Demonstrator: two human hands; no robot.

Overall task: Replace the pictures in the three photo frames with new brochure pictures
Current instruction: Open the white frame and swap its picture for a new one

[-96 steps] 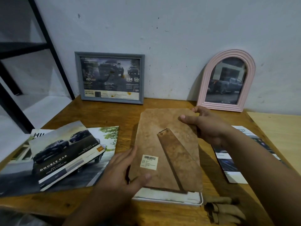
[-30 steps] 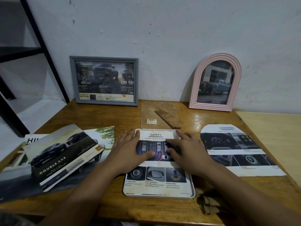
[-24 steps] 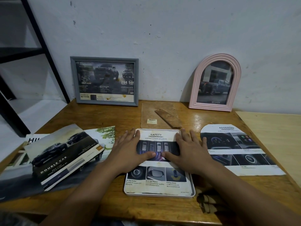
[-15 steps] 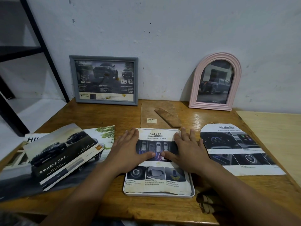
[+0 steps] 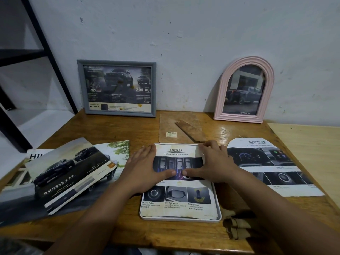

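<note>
The SAFETY brochure picture point(image 5: 181, 181) is laid in the white frame point(image 5: 218, 207) at the tabletop's point(image 5: 114, 129) near edge, long axis toward the wall. It is pressed flat by the left hand point(image 5: 145, 168) and right hand point(image 5: 213, 162), both grips released, grasping nothing. The backing board point(image 5: 173, 126) lies directly beyond, toward the far edge, nearer the right hand.

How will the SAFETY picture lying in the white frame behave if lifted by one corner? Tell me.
The SAFETY picture is probably floppy: it looks like thin brochure paper, with a wavy bottom edge. It likely weighs little, so it may slide out of the white frame once both hands, left hand and right hand, let go.
</note>
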